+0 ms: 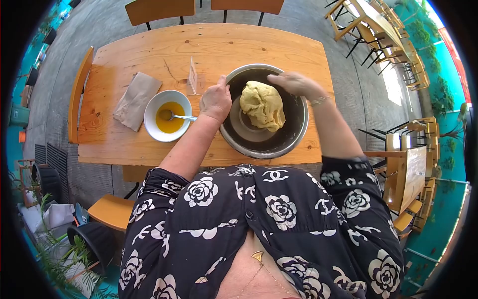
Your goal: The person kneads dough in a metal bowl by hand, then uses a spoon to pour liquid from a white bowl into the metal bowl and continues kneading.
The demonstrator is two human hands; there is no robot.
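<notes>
A steel mixing bowl stands on the wooden table with a lump of pale yellow dough inside, its surface rough and folded. My left hand grips the bowl's left rim, thumb up along the edge. Over the right side of the bowl reaches my right hand, slightly blurred, its fingers stretched out toward the dough and apart from it. Left of my left hand, a white bowl holds yellow-orange liquid, with a spoon resting in it.
On the wooden table lie a folded brown paper or cloth and a small upright card stand. Chairs surround the table. More tables and chairs stand to the right, plants in pots at lower left.
</notes>
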